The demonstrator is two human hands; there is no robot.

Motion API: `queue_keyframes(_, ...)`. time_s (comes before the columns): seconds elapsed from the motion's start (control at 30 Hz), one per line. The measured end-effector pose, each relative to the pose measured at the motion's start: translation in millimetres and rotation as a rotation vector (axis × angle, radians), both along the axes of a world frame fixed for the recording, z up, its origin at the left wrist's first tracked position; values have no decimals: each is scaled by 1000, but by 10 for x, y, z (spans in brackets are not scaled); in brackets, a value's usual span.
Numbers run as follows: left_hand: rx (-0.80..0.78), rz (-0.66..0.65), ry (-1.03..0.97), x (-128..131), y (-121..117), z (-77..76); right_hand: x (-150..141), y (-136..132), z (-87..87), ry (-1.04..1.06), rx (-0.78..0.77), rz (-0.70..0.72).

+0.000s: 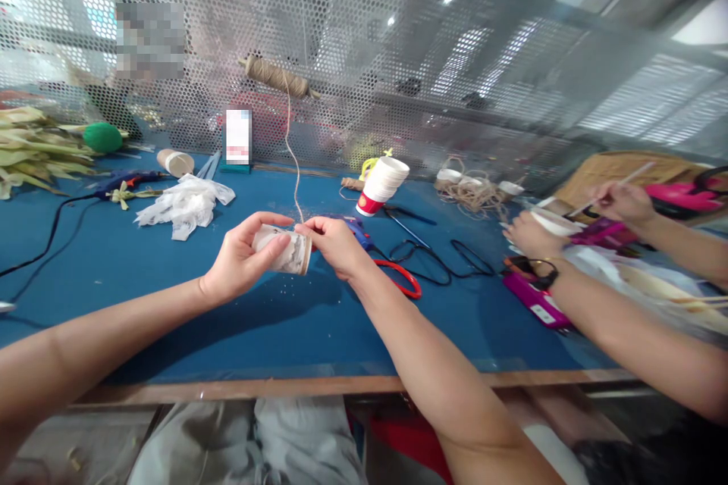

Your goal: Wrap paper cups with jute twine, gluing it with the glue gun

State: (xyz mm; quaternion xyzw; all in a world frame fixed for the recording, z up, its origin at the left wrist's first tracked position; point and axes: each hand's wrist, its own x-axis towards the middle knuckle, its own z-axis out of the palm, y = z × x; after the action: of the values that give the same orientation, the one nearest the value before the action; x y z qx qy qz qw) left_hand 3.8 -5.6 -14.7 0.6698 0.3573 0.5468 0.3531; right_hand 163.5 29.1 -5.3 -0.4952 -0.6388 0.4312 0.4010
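Note:
My left hand (239, 254) is closed around a white paper cup (290, 254) with grey markings, held on its side above the blue tabletop. A brownish band runs along the cup's right end. At that end, the fingers of my right hand (335, 242) pinch a strand of twine (294, 167) against the edge. The strand runs up to a twine spool (277, 77) hung on the perforated metal screen. Partly hidden behind my right hand is a blue tool (358, 231), probably a glue gun.
Stacked paper cups (384, 183) stand beyond my right hand, near black cables (426, 261) and a red loop (406, 288). Crumpled white material (185, 204), a cardboard-coloured cup (176, 163) and a blue glue gun (128, 182) lie left. A co-worker's hands (535, 235) hold a white cup at right.

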Motion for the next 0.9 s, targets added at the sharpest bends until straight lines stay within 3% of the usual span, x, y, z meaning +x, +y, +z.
queue_keyframes(0.4,-86,-30,-42,12,6,1,14,30,-39,-104,-4,4)
queue_keyframes(0.5,-77,-18,-18,0,23,2,80,84,-21,-219,86,-10)
queue_keyframes(0.67,-107,5,-14,-12,49,-8,250,48,164,-285,273,-189)
queue_keyframes(0.73,-125,12,-20,-9,56,-7,290,-46,261,-276,261,-92)
queue_keyframes(0.83,-124,32,-16,-2,65,4,290,-200,358,-271,131,190)
queue_keyframes(0.9,-123,40,-10,3,71,11,265,-263,375,-269,64,290)
